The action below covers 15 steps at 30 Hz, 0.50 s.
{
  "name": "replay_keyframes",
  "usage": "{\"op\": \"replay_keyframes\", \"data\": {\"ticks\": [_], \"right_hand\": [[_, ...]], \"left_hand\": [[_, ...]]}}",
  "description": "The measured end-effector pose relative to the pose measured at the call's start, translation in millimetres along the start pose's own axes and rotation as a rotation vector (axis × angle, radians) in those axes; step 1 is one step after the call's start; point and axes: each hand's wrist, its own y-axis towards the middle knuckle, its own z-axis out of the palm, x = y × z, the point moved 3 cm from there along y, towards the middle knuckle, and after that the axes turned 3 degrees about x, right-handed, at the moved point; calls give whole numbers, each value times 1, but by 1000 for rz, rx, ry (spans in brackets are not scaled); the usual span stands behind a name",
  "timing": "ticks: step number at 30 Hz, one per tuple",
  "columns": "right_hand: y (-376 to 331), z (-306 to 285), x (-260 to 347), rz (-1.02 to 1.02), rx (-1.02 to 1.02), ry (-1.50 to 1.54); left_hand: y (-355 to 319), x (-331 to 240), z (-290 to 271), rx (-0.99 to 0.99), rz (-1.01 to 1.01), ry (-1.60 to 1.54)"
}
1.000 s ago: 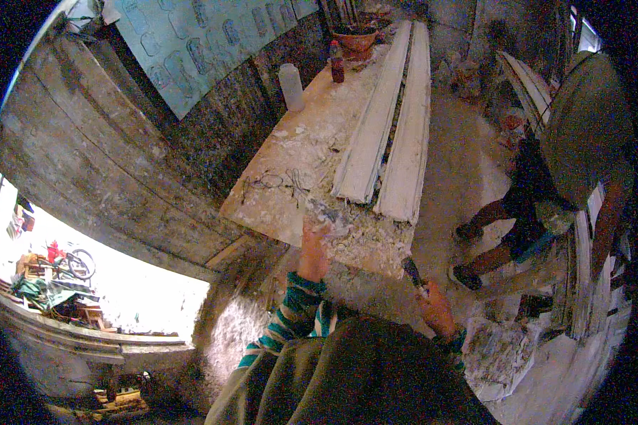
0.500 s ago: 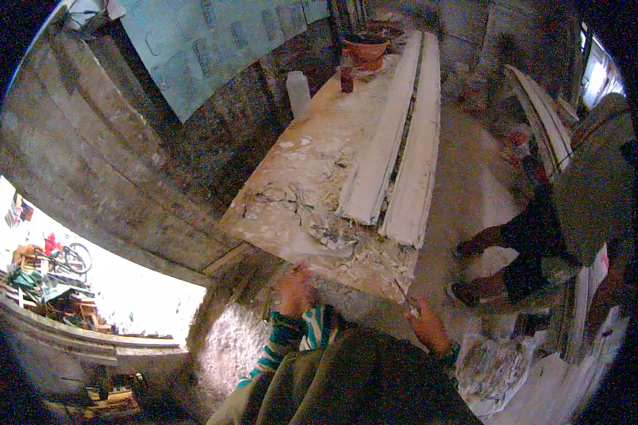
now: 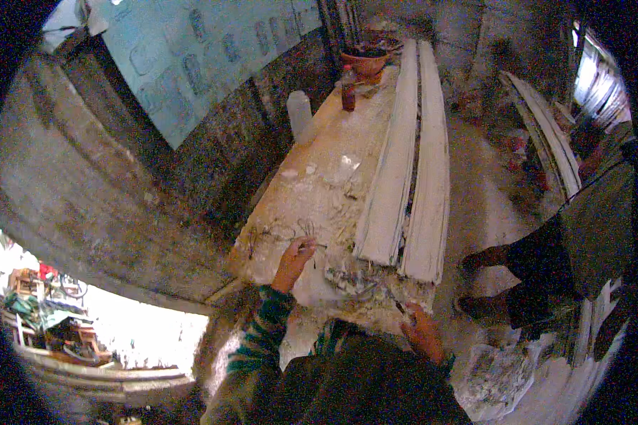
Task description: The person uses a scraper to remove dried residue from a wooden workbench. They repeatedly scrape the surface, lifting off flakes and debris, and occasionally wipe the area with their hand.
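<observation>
My left hand (image 3: 294, 263) reaches over the near end of a white-smeared worktable (image 3: 301, 177). Its fingers are pinched together on thin dark wires (image 3: 306, 228), whose loose strands fan out beyond the fingertips. Lower right, by the table's near corner, my right hand (image 3: 424, 333) is closed around a slim tool (image 3: 401, 307); the tool's kind is too blurred to make out. Between the hands lies a crumpled, plaster-smeared heap (image 3: 351, 280). Two long white moulding strips (image 3: 388, 191) lie side by side along the table's right half, a narrow gap between them.
Toward the table's far end stand a red bottle (image 3: 348, 91), a whitish plastic container (image 3: 300, 113) and an orange basin (image 3: 365, 64). On the right, another person (image 3: 588, 219) is near more white strips (image 3: 546, 131). A rough wall (image 3: 113, 191) runs along the left.
My left hand has moved up and forward from the table's near edge onto the wires. My right hand stays near the corner with the slim tool. The view has shifted slightly.
</observation>
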Motion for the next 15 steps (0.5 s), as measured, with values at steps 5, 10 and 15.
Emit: {"op": "replay_keyframes", "data": {"ticks": [5, 10, 15], "right_hand": [[7, 10, 24, -62, -185, 27], [-6, 31, 31, 105, -386, 144], [-12, 54, 33, 226, -540, 123]], "left_hand": [[155, 16, 3, 266, -87, 280], [278, 64, 29, 146, 26, 932], [320, 93, 62, 258, -181, 1159]]}}
